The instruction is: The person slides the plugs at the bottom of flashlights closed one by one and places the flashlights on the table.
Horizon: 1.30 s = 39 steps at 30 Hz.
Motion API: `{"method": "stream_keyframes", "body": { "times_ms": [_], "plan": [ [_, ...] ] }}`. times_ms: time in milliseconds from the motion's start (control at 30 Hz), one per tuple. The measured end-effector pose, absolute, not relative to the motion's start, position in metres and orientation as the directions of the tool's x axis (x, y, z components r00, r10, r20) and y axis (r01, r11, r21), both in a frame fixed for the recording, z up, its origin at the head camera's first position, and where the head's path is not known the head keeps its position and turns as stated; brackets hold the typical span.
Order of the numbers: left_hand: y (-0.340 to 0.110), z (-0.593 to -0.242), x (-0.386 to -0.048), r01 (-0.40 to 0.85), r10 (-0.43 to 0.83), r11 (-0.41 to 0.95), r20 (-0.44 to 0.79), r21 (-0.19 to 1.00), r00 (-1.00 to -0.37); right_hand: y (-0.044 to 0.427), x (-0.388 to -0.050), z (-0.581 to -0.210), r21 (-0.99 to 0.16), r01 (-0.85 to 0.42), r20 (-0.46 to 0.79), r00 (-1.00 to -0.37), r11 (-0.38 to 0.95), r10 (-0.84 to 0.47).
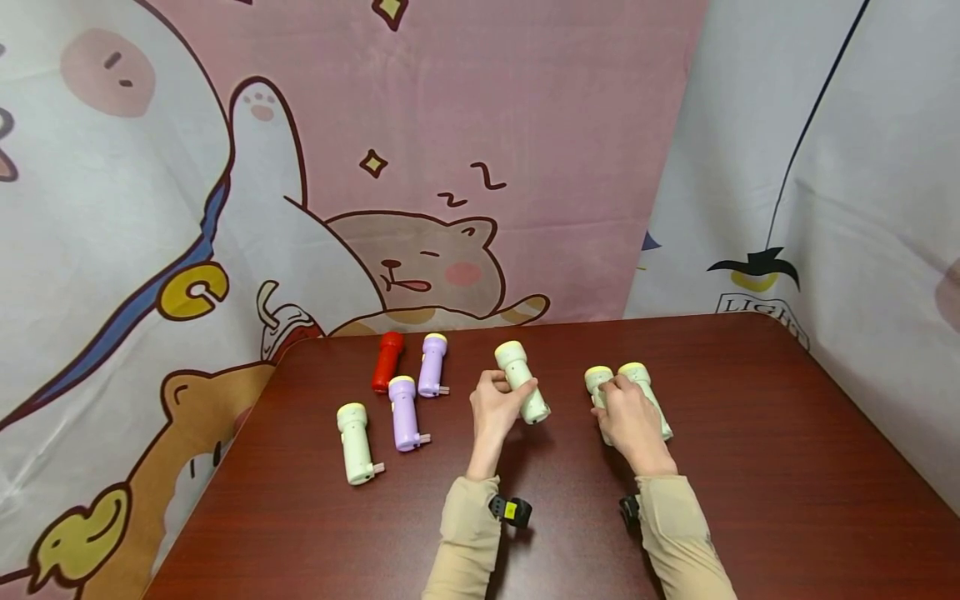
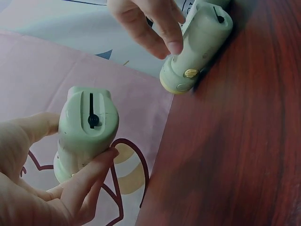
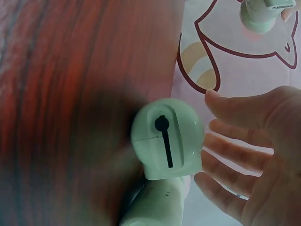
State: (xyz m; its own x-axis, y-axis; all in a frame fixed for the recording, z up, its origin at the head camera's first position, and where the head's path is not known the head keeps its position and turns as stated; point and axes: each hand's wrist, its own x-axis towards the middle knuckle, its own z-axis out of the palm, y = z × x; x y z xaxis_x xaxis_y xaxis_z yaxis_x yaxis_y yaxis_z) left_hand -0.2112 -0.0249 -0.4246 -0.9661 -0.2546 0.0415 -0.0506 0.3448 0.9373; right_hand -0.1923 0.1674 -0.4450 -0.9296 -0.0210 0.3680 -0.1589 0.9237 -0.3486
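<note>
My left hand (image 1: 495, 410) grips a pale green flashlight (image 1: 514, 364), tilted, with its head pointing away from me. In the left wrist view the held flashlight's (image 2: 82, 136) slotted end faces the camera, thumb and fingers on either side. My right hand (image 1: 632, 422) is over two more pale green flashlights, a left one (image 1: 597, 379) and a right one (image 1: 638, 375), lying side by side. It partly covers the left one. In the right wrist view the fingers (image 3: 240, 153) extend loosely beside a flashlight's rounded end (image 3: 183, 141), not curled round it.
Left on the brown table (image 1: 285, 533) lie a red flashlight (image 1: 387, 362), two purple flashlights, one farther (image 1: 432, 367) and one nearer (image 1: 405, 417), and a pale green flashlight (image 1: 356, 446). Some have plug prongs sticking out. A cartoon-printed cloth (image 1: 525, 125) hangs behind the table's far edge.
</note>
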Motion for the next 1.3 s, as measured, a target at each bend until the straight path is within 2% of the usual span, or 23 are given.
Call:
{"method": "stream_keyframes", "body": {
  "times_ms": [567,1300],
  "plan": [
    [-0.011,-0.430,-0.212,-0.035,-0.212,0.421,0.061,0.907,-0.975,0.170,-0.190,-0.446,-0.329,-0.144,0.352,-0.936,0.933,-0.021],
    [0.023,-0.450,-0.218,-0.019,-0.084,0.623,0.043,0.782,-0.996,0.173,-0.191,-0.446,-0.311,-0.142,0.353,-0.935,0.940,-0.024]
  ]
}}
